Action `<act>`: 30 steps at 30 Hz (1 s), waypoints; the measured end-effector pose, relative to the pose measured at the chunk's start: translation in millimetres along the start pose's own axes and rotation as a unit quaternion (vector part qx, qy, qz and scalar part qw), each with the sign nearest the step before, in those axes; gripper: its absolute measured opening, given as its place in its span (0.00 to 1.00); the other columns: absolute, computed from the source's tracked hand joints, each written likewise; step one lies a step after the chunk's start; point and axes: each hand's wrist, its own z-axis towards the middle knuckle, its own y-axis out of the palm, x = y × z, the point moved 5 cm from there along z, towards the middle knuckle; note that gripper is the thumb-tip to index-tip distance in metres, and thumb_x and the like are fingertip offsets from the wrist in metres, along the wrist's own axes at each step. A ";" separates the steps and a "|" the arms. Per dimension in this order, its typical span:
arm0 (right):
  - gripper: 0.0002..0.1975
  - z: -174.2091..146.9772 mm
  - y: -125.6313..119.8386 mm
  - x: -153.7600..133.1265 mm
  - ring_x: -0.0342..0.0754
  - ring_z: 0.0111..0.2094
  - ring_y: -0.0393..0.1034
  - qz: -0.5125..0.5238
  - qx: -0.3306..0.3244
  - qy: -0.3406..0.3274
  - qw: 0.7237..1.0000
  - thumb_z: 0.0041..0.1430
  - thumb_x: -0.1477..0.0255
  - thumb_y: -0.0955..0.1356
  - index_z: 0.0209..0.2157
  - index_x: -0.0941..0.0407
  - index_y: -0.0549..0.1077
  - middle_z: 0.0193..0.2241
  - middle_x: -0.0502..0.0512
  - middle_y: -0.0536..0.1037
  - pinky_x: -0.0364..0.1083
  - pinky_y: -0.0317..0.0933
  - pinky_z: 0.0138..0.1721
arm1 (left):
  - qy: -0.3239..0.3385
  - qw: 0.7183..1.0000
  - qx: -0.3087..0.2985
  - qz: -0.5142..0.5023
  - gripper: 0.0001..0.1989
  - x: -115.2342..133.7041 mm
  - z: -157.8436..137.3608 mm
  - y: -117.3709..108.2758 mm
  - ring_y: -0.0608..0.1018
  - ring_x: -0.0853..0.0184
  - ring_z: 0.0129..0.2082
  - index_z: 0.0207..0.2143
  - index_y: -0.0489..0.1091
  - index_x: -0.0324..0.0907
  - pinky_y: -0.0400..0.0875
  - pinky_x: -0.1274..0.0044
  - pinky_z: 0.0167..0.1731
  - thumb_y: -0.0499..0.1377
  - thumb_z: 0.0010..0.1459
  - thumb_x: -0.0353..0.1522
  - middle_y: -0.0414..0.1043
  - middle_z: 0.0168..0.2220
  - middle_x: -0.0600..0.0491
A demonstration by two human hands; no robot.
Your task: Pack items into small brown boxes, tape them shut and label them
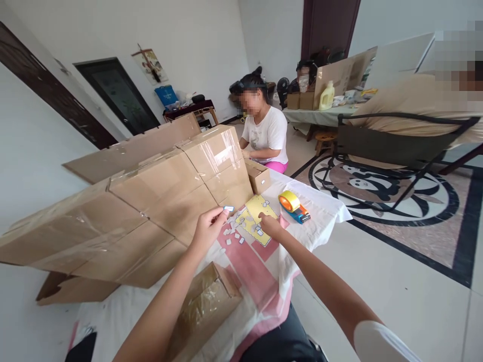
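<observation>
My left hand [209, 226] is closed, pinching a small white-and-blue piece [228, 208] between thumb and fingertips, near the cardboard boxes. My right hand [270, 227] rests at the yellow patterned sheet [252, 207], which looks like a partly assembled jigsaw puzzle. Its fingers are curled together, and whatever they may hold is too small to make out. Several loose pale pieces [228, 242] are scattered on the pink-and-white cloth beside the sheet. To the right of my right hand lies a tape dispenser [298, 211] with a yellow tape roll [289, 201].
Taped cardboard boxes [158, 186] form a wall along the table's left side. Another box [207, 301] stands near me, and a small box [258, 176] at the far end. A person [266, 130] sits beyond. A dark chair [396, 151] is at the right.
</observation>
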 end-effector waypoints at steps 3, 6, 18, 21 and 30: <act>0.16 6.6 10.5 4.0 0.48 0.40 0.73 -0.053 -0.024 0.025 0.998 0.69 0.63 0.66 0.51 0.59 0.71 0.43 0.56 0.76 0.52 0.70 0.43 | 0.010 0.999 -0.013 0.029 0.18 8.9 -12.4 -7.1 0.63 0.70 0.28 0.25 0.67 0.42 0.56 0.77 0.30 0.57 0.63 0.44 0.60 0.25 0.58; 0.16 6.2 15.6 3.3 0.49 0.42 0.74 -0.086 -0.033 0.034 0.995 0.69 0.62 0.66 0.50 0.59 0.72 0.44 0.56 0.76 0.53 0.71 0.45 | 0.004 0.999 -0.015 0.041 0.20 10.5 -20.8 -12.3 0.62 0.70 0.27 0.23 0.65 0.43 0.55 0.76 0.29 0.56 0.63 0.45 0.59 0.24 0.58; 0.16 14.8 24.5 -25.0 0.49 0.43 0.75 -0.149 -0.019 0.038 0.988 0.68 0.66 0.68 0.54 0.58 0.71 0.45 0.57 0.77 0.53 0.72 0.45 | -0.041 0.999 -0.027 0.025 0.23 -23.3 -36.8 -15.7 0.61 0.69 0.26 0.24 0.59 0.44 0.54 0.76 0.28 0.54 0.62 0.51 0.53 0.24 0.58; 0.15 19.2 26.0 -25.7 0.51 0.46 0.75 -0.173 -0.021 0.058 0.983 0.67 0.67 0.69 0.52 0.59 0.72 0.48 0.58 0.77 0.54 0.72 0.48 | -0.034 0.998 -0.040 0.038 0.24 -21.4 -42.0 -13.1 0.60 0.69 0.26 0.23 0.58 0.44 0.54 0.76 0.28 0.52 0.62 0.51 0.52 0.24 0.58; 0.12 3.3 18.8 -27.6 0.51 0.42 0.75 -0.114 0.051 0.059 0.990 0.66 0.76 0.66 0.51 0.59 0.71 0.51 0.64 0.74 0.48 0.67 0.39 | -0.037 0.998 -0.046 0.027 0.24 -18.7 -59.3 -11.8 0.58 0.70 0.25 0.22 0.57 0.44 0.52 0.76 0.27 0.52 0.63 0.51 0.51 0.23 0.59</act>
